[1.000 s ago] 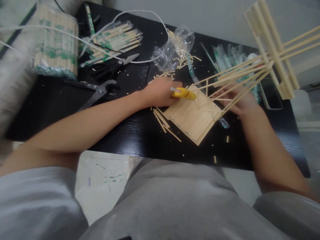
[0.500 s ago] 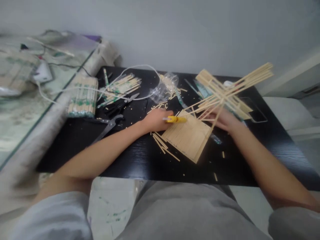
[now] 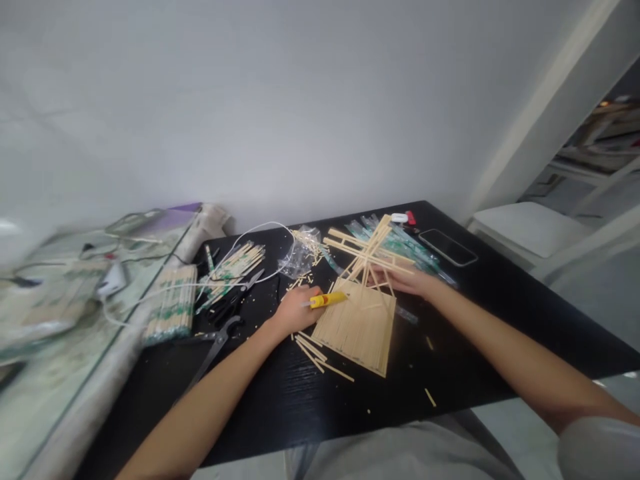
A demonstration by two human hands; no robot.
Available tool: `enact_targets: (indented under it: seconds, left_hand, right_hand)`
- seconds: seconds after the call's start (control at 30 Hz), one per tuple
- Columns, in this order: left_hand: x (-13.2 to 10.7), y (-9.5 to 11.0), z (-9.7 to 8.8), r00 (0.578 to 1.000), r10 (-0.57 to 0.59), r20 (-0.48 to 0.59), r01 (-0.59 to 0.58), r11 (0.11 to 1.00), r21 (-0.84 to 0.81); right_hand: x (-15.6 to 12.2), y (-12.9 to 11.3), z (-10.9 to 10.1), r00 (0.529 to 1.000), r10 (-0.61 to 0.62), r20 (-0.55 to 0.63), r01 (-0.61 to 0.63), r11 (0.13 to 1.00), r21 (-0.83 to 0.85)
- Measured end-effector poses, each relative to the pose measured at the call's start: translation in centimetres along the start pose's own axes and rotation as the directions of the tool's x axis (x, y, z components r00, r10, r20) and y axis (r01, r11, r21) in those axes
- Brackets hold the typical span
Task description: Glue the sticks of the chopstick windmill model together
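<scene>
I have the stick panel (image 3: 356,332) lying flat on the dark surface (image 3: 500,287) between my two hands, reaching from between them back toward the body. It is close to square, so I read only a slight long axis, running from its far edge to its near one. The stick frame (image 3: 367,255), crossed at the top, stands over that far edge; whether it is fixed there I cannot tell. My left hand (image 3: 296,310) is curled around one yellow tool (image 3: 327,300), its front end over the panel's far left part, so this hand is nearer the panel. My right hand (image 3: 403,279) is nearer the frame, just beside and partly behind it, fingers fairly straight; I cannot tell whether they pinch anything. Counting out: one panel, one frame, about five loose sticks (image 3: 320,353) left of the panel, two short offcuts (image 3: 431,398) to its right. Further left I count one pair of scissors (image 3: 233,299), one metal cutter (image 3: 217,343) and one wrapped stick pack (image 3: 171,300); far right, one phone (image 3: 449,247). The scraps by the clear plastic bag (image 3: 297,259) are too many and small to number.
</scene>
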State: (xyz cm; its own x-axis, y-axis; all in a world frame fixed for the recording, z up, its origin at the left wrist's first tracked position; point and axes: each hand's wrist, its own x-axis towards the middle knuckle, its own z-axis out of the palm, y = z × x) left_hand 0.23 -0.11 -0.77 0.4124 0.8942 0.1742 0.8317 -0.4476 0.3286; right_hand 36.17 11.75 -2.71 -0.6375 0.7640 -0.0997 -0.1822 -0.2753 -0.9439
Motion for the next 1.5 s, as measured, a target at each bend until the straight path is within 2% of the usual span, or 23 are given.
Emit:
enact_targets:
  seconds: [0.17, 0.6, 1.5]
  left_hand:
    - [0.0, -0.4, 0.2, 1.0, 0.004, -0.008, -0.004, 1.0, -0.002]
    - [0.1, -0.6, 0.1, 1.0, 0.003, -0.016, -0.004, 1.0, -0.023]
    - [0.1, -0.9, 0.7, 0.998, 0.034, -0.052, -0.036, 0.999, -0.033]
  right_hand:
    - [0.2, -0.1, 0.4, 0.999, -0.042, 0.03, 0.041, 0.999, 0.023]
    - [0.3, -0.5, 1.5, 0.999, -0.048, -0.007, 0.048, 0.999, 0.022]
    - [0.5, 0.1, 1.0, 0.997, -0.074, 0.012, 0.074, 0.997, 0.033]
